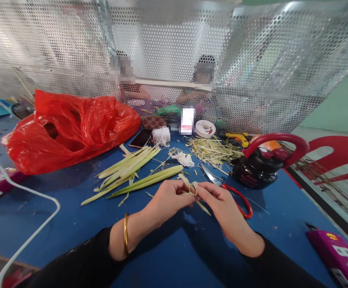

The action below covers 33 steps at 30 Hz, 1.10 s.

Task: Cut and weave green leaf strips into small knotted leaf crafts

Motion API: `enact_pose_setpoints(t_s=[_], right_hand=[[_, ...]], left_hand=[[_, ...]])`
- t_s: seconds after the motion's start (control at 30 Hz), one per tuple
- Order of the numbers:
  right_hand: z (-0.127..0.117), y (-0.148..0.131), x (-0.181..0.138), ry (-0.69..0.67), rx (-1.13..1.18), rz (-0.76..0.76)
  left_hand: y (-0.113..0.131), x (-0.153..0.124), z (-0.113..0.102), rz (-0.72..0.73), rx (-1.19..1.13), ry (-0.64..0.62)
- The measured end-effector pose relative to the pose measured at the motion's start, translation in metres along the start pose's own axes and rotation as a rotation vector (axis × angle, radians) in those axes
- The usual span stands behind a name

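Note:
My left hand (170,198), with a gold bangle at the wrist, pinches a pale green leaf strip (203,208) from the left. From the right, the fingertips of my right hand (222,204) close on the same strip. Its ends stick up between the hands and hang below; the part inside the fingers is hidden. Just beyond my left hand lies a long green folded leaf (152,181), and left of it a pile of pale green leaf strips (125,170). Scissors (211,175) with red handles lie partly behind my right hand.
Shredded plant bits (211,150), a white thread spool (161,136), a ribbon roll (205,129) and a phone (140,138) lie farther back. A red plastic bag (80,128) fills the left; a black pot (256,172) stands right. A white cable (32,236) crosses the left.

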State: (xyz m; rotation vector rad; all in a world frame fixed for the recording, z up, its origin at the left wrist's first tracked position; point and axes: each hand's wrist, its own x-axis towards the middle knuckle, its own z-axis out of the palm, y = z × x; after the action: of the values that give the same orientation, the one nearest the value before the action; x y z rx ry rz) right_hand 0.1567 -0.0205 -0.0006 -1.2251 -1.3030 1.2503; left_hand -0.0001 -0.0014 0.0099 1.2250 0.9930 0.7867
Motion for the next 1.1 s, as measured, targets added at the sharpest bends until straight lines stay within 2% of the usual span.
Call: enact_pose_setpoints(t_s=[0.07, 0.17, 0.3, 0.37, 0.47, 0.53, 0.6, 0.67, 0.8, 0.93, 1.1], right_hand=[[0.0, 0.002, 0.0, 0.054, 0.046, -0.002], [0.001, 0.006, 0.0, 0.094, 0.048, -0.008], [0.0, 0.009, 0.002, 0.122, -0.123, -0.044], [-0.003, 0.01, 0.004, 0.209, -0.248, -0.122], [-0.008, 0.011, 0.006, 0.317, -0.439, -0.339], [-0.009, 0.011, 0.004, 0.224, -0.556, -0.417], [-0.006, 0.011, 0.003, 0.084, -0.602, -0.405], [-0.003, 0.011, 0.001, 0.02, -0.559, -0.367], [0.0, 0.01, -0.002, 0.074, -0.429, -0.343], [-0.002, 0.011, -0.004, 0.156, -0.407, -0.37], [-0.002, 0.013, -0.002, 0.172, -0.371, -0.317]], left_hand=[[-0.003, -0.001, 0.0, -0.022, 0.007, -0.068], [-0.006, -0.001, 0.002, -0.062, 0.026, -0.069], [-0.007, -0.001, 0.004, -0.088, 0.027, -0.054], [-0.007, -0.002, 0.005, -0.098, 0.039, -0.043], [-0.008, -0.002, 0.006, -0.107, 0.065, -0.023], [-0.01, -0.003, 0.006, -0.091, 0.089, -0.029], [-0.012, -0.003, 0.006, -0.065, 0.116, -0.044], [-0.014, -0.004, 0.006, -0.038, 0.134, -0.072], [-0.015, -0.004, 0.008, -0.048, 0.177, -0.072], [-0.016, -0.003, 0.008, -0.061, 0.187, -0.138], [-0.014, -0.003, 0.007, -0.103, 0.137, -0.173]])
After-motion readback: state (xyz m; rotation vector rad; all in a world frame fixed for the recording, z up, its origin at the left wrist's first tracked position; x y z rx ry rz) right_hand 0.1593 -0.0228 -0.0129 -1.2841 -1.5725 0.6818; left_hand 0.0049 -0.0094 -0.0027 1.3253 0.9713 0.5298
